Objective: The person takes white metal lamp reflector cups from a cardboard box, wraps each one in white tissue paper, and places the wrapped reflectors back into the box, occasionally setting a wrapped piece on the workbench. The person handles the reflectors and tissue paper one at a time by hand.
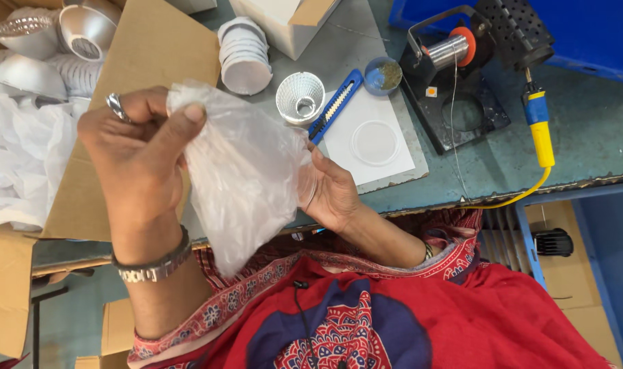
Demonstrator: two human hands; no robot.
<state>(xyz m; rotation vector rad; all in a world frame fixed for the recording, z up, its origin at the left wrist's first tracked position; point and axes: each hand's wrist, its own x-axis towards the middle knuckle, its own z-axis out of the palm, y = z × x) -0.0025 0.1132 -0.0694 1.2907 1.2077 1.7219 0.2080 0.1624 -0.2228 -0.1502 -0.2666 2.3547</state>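
Observation:
My left hand (pixel 137 154), with a ring and a metal wristband, pinches the top of a thin clear plastic bag (pixel 240 171) between thumb and fingers. My right hand (pixel 328 191) holds the bag's right side, fingers tucked behind the film. The bag hangs crumpled over the front edge of the blue-grey workbench (pixel 585 137). Just beyond it a silver ribbed reflector cup (pixel 300 98) stands mouth-up beside a blue utility knife (pixel 335 106).
A stack of white reflector cups (pixel 244 56) lies at the back. A cardboard flap (pixel 130 82) and a box of silver reflectors (pixel 45 41) are at left. A soldering station (pixel 462 75) and yellow-handled iron (pixel 540 130) stand at right, near a white board with a clear disc (pixel 374 142).

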